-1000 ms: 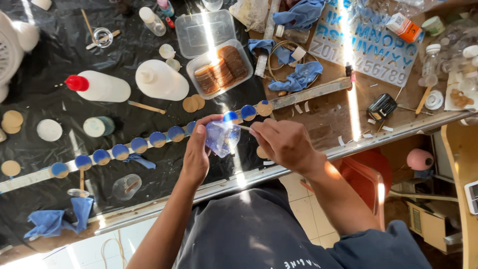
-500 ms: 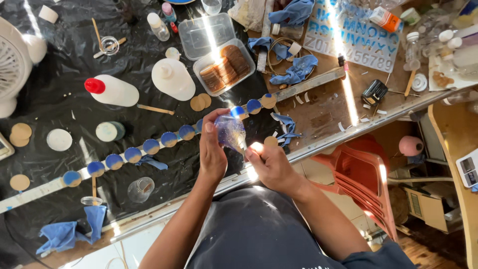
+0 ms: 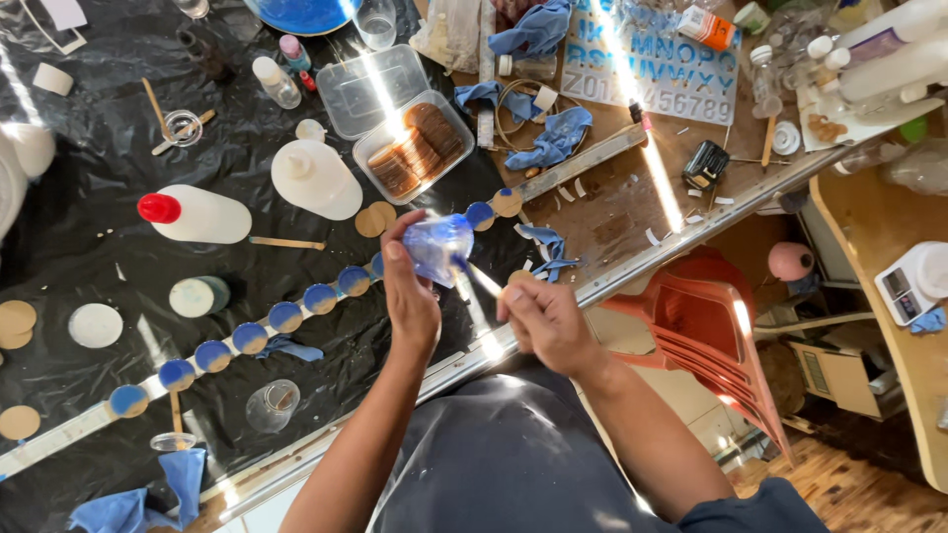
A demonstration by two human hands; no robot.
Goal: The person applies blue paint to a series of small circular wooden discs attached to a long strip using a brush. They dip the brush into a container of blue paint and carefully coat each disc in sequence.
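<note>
Head view. Black plastic sheeting (image 3: 99,247) is seen covering most of a cluttered workbench, which is bounded at its near side by a metal edge strip (image 3: 632,266). A small clear cup tinted blue (image 3: 437,247) is held above the sheeting in the left hand (image 3: 410,296), whose fingers are wrapped around its side. A thin wooden stick (image 3: 482,279) is pinched narrowly between the fingers of the right hand (image 3: 543,321); its far end is placed at the cup's mouth. A row of blue-coated round discs (image 3: 286,316) is laid diagonally along a pale strip just beyond the hands. Two white squeeze bottles, one with a red cap (image 3: 197,215) and one with a white cap (image 3: 316,178), are lying farther back. A clear container of brown discs (image 3: 415,148) is set near them. A letter stencil sheet (image 3: 662,69) is placed at the far right, and a red plastic chair (image 3: 701,316) is visible below the bench.
</note>
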